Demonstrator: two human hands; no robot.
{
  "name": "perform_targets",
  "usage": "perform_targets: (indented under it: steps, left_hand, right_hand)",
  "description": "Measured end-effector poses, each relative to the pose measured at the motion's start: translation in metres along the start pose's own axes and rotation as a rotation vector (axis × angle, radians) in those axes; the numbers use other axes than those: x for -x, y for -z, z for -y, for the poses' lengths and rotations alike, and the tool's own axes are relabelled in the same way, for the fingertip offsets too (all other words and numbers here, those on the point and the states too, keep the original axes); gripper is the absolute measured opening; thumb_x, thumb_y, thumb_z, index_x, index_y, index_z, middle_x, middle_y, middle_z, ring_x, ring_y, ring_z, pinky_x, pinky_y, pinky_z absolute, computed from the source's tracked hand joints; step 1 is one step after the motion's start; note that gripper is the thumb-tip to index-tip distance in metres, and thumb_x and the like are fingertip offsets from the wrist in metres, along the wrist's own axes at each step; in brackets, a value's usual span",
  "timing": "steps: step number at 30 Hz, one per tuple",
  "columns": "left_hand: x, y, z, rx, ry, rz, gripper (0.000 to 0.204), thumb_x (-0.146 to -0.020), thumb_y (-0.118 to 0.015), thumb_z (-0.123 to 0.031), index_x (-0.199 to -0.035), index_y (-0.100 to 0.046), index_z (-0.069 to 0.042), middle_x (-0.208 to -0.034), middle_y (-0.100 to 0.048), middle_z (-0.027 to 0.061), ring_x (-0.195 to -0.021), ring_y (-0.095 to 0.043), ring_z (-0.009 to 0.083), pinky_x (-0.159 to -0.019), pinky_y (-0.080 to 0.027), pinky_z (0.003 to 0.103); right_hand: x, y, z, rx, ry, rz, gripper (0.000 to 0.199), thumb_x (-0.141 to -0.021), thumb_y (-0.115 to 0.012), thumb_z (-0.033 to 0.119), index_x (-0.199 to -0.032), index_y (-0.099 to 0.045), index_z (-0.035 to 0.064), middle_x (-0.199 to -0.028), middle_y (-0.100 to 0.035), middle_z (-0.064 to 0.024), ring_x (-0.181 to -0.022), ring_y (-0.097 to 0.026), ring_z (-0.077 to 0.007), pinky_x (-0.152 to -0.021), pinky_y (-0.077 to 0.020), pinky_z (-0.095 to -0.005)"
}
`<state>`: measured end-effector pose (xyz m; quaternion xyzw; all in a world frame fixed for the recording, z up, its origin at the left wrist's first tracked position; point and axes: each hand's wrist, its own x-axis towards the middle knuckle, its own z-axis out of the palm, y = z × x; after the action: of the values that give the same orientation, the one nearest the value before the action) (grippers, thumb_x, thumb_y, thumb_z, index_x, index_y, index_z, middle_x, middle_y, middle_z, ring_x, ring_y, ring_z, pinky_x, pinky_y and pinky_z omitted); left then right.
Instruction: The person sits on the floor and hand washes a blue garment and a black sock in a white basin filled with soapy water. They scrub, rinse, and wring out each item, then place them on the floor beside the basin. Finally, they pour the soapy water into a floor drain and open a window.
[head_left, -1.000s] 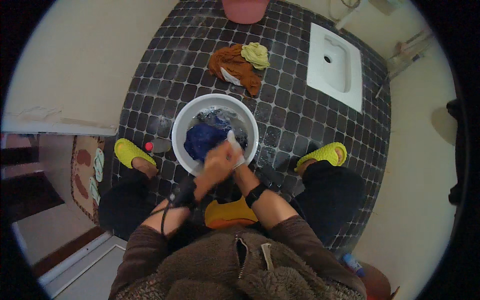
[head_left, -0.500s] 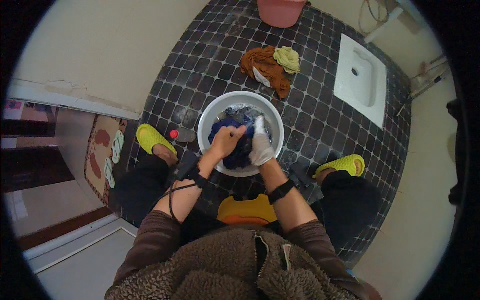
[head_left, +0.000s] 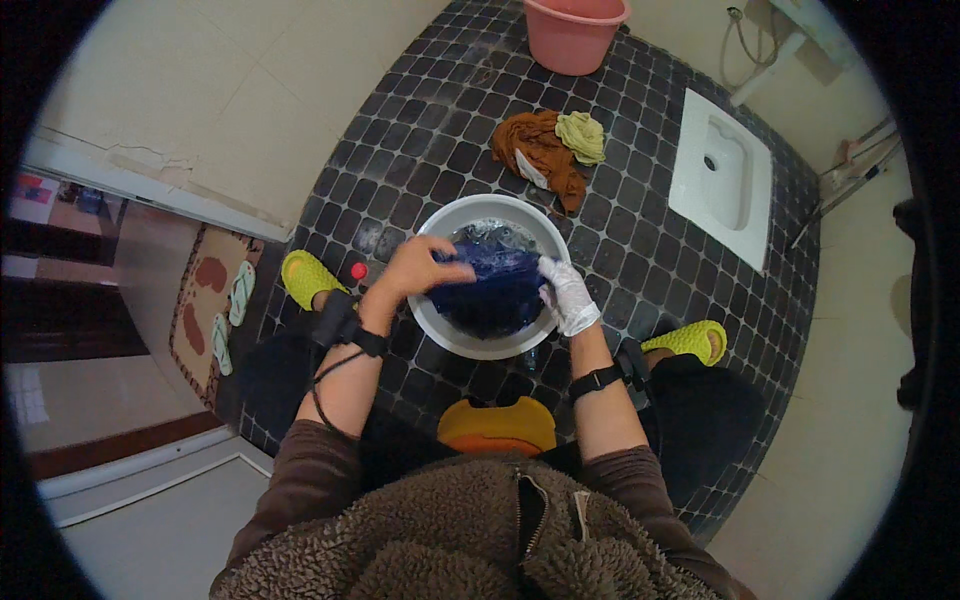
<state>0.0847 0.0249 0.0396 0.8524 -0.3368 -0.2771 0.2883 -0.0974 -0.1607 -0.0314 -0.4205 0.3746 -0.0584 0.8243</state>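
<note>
A white basin (head_left: 433, 217) on the tiled floor holds sudsy water and a dark blue cloth (head_left: 490, 285), spread across its middle. My bare left hand (head_left: 415, 268) is over the basin's left rim, slightly blurred. Its thumb and forefinger are apart at the cloth's left edge; the other fingers are partly hidden. At the right rim, my right hand (head_left: 570, 297) wears a thin whitish glove. Its fingers are closed on the cloth's right edge.
Beyond the basin lie a brown cloth (head_left: 535, 145) and a yellow-green cloth (head_left: 581, 137). A pink bucket (head_left: 575, 40) stands farther back, with a white squat toilet (head_left: 722, 180) at right. Near my left slipper is a red cap (head_left: 359, 271). A yellow stool (head_left: 497, 425) is below me.
My hands have moved apart, left hand to the left rim, right hand to the right rim. The bunched blue cloth is now spread between them. The view has shifted slightly.
</note>
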Motion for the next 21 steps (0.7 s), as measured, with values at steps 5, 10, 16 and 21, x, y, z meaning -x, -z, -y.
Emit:
perform_targets:
  steps: [5,10,16,21]
  left_hand:
    - [0.005,-0.054,-0.004,-0.071,-0.338,-0.156,0.036,-0.059,-0.069,-0.009,-0.092,-0.056,-0.002,-0.107,-0.052,0.0197,-0.104,-0.049,0.0359,-0.087,-0.041,0.037]
    - [0.020,-0.122,-0.029,0.046,-0.445,-0.178,0.048,-0.069,-0.059,-0.012,-0.115,-0.045,-0.005,-0.118,-0.043,0.0165,-0.102,-0.048,0.0325,-0.088,-0.036,0.039]
    - [0.010,-0.112,-0.031,-0.068,-0.132,-0.506,0.035,-0.089,-0.045,-0.028,-0.071,-0.059,-0.002,-0.068,-0.057,0.0197,-0.061,-0.055,0.0406,-0.058,-0.042,0.050]
    - [0.014,-0.111,-0.039,-0.134,-0.238,-0.299,0.038,-0.089,-0.044,-0.030,-0.065,-0.057,-0.003,-0.062,-0.056,0.0217,-0.059,-0.057,0.0373,-0.053,-0.044,0.044]
  right_hand:
    - [0.000,-0.032,-0.015,-0.582,0.051,-0.122,0.038,-0.087,-0.052,0.040,-0.111,-0.051,0.0112,-0.105,-0.054,-0.0041,-0.096,-0.052,-0.0186,-0.081,-0.0435,-0.0382]
    - [0.017,-0.067,-0.037,-0.769,0.138,0.256,0.047,-0.087,-0.048,0.047,-0.113,-0.054,0.0080,-0.102,-0.059,-0.0073,-0.092,-0.057,-0.0225,-0.081,-0.0467,-0.0328]
    - [-0.004,-0.076,-0.074,-0.337,-0.115,-0.036,0.042,-0.089,-0.046,0.046,-0.097,-0.059,0.0075,-0.085,-0.057,-0.0021,-0.070,-0.050,-0.0171,-0.066,-0.0443,-0.0337]
    - [-0.032,-0.060,-0.090,-0.691,-0.235,0.599,0.048,-0.089,-0.042,0.049,-0.085,-0.062,0.0058,-0.082,-0.058,-0.0086,-0.077,-0.056,-0.0207,-0.071,-0.0457,-0.0346]
